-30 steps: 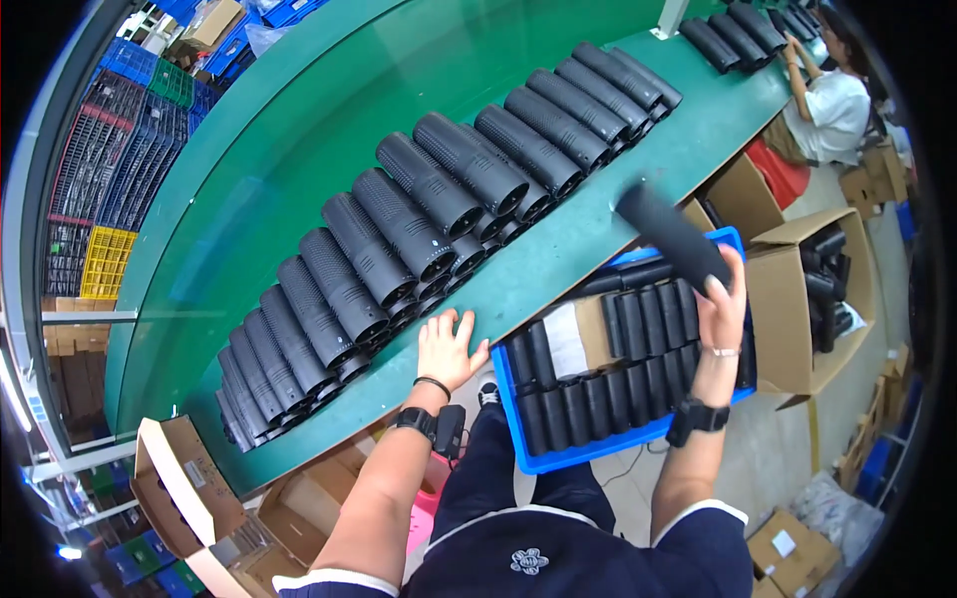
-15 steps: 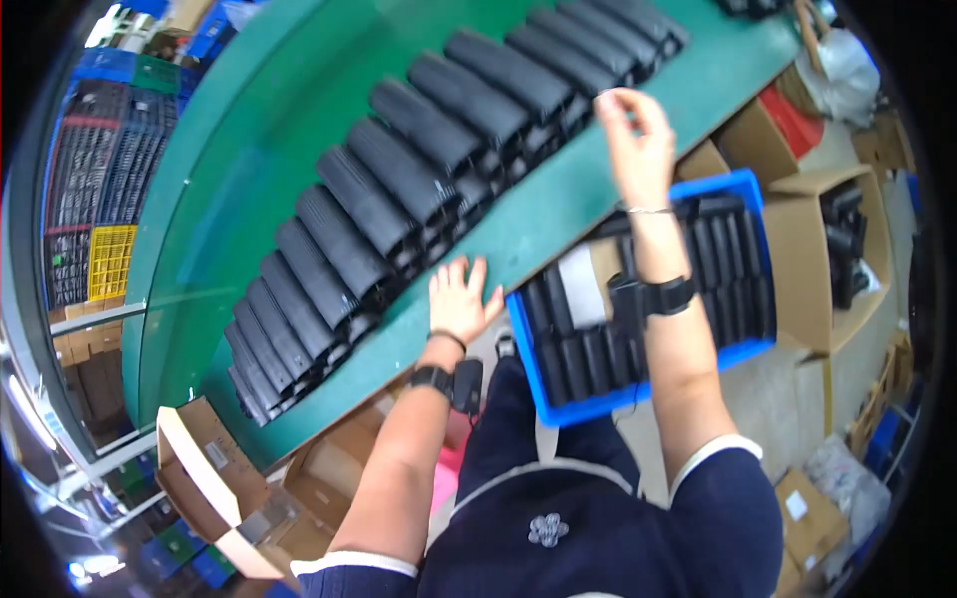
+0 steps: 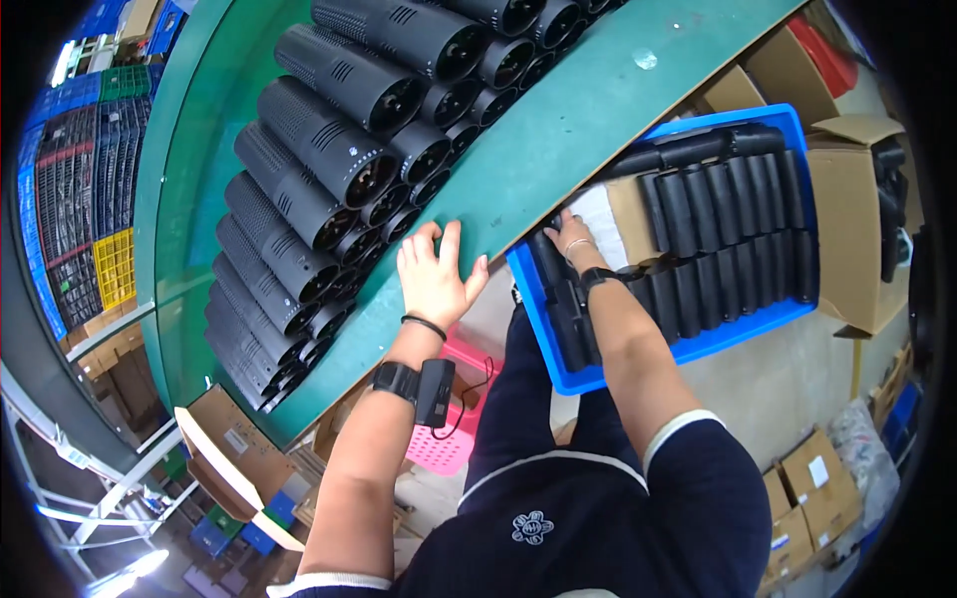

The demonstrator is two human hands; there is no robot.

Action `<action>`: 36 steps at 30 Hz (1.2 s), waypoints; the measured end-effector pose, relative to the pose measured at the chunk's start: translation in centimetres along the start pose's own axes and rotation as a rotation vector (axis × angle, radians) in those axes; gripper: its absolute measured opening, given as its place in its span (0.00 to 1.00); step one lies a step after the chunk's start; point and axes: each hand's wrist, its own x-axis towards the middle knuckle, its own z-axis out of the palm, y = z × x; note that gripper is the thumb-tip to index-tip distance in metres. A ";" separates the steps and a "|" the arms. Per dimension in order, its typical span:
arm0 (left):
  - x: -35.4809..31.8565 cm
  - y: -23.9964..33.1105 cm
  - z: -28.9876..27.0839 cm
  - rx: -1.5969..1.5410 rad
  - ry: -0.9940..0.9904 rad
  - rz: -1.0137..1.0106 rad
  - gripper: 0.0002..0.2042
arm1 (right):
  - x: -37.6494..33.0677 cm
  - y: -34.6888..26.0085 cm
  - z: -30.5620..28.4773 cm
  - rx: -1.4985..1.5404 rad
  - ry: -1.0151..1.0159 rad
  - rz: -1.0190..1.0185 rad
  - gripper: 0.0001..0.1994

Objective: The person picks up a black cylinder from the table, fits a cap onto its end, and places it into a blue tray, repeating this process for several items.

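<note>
Black perforated cylinders with round open ends lie stacked in rows on the green table. My left hand rests on the table's near strip, beside the stack, fingers apart and slightly bent, holding nothing. To its right, my right hand reaches into the blue crate, at its left end beside a white sheet. Its thumb and fingers close around the end of a black cylinder there; the fingertips are partly hidden. More black cylinders stand packed in rows in the crate.
An open cardboard box with black parts stands right of the crate. Another open carton is below the table's left end. A pink perforated basket sits under my left forearm. Stacked crates stand at far left.
My right hand has come down from above the table by the stack into the crate's left end. My left hand has stayed on the table. The view has shifted closer to the stack.
</note>
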 end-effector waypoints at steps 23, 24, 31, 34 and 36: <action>0.4 0.7 -0.5 0.025 0.004 -0.022 0.27 | -8.1 14.2 -33.7 2.122 -0.191 -0.508 0.25; 0.4 0.8 -0.6 0.028 0.008 -0.024 0.27 | -7.1 13.8 -34.9 2.097 -0.124 -0.486 0.25; 0.7 1.4 -0.8 0.015 0.003 -0.040 0.28 | -1.4 12.6 -44.5 1.857 0.144 -0.563 0.24; 0.5 1.2 -1.0 0.028 0.004 -0.051 0.27 | 0.1 11.5 -46.6 1.832 0.182 -0.600 0.23; 0.3 1.0 -0.9 0.033 0.003 -0.050 0.28 | 0.8 10.9 -48.1 1.854 0.242 -0.608 0.22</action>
